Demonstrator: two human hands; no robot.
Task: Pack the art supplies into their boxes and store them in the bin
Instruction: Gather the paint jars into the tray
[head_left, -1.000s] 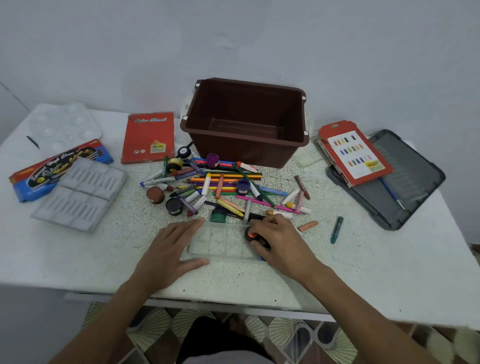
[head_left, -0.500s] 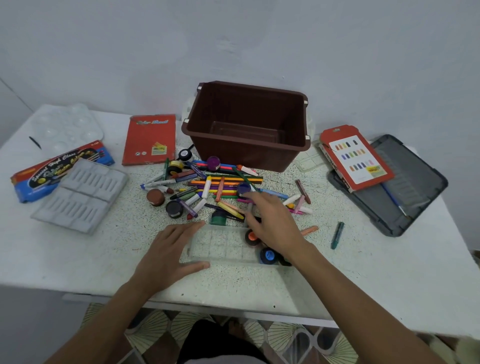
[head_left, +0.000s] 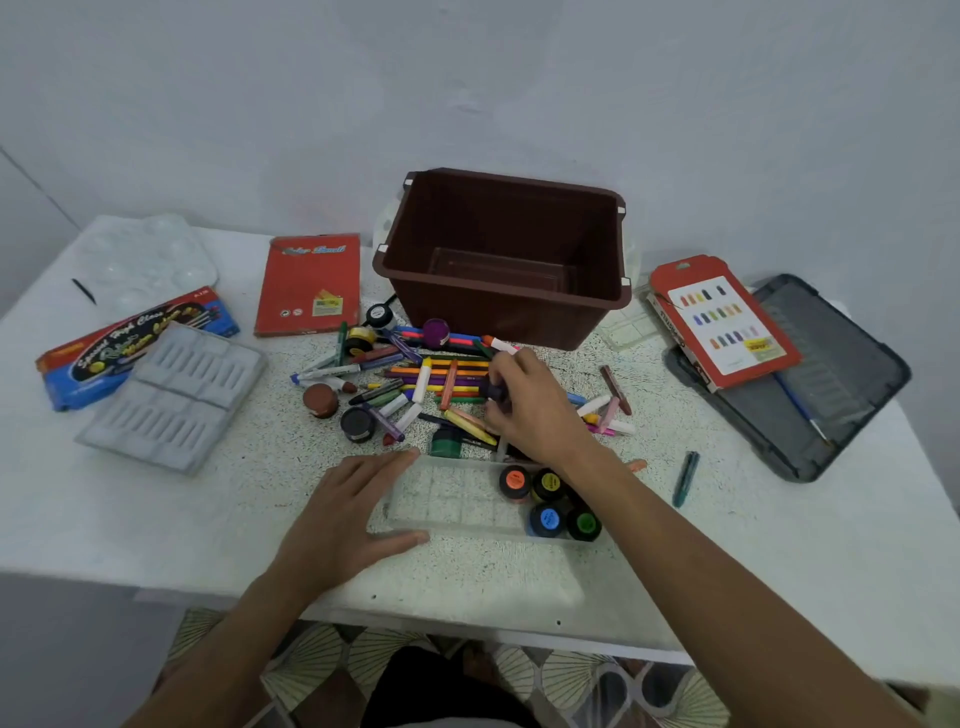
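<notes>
A clear plastic paint tray (head_left: 457, 501) lies at the table's front, with several small paint pots (head_left: 548, 501) in its right end. My left hand (head_left: 358, 512) rests flat on the tray's left end, fingers straight. Behind the tray lies a heap of crayons, pencils and markers (head_left: 441, 379) with loose paint pots among them. My right hand (head_left: 527, 408) reaches into the heap and pinches a dark purple paint pot (head_left: 493, 389). The brown bin (head_left: 511, 260) stands empty behind the heap.
At the left are a grey moulded insert (head_left: 174, 397), a blue box (head_left: 124, 345), a white palette (head_left: 145, 257) and a red box (head_left: 309, 283). At the right an orange-red box (head_left: 724, 322) leans on a dark grey lid (head_left: 826, 374). A teal crayon (head_left: 685, 478) lies apart.
My right hand left the tray's right end, where it set down a pot, and reached back into the heap, where it now pinches the purple pot. My left hand stayed on the tray.
</notes>
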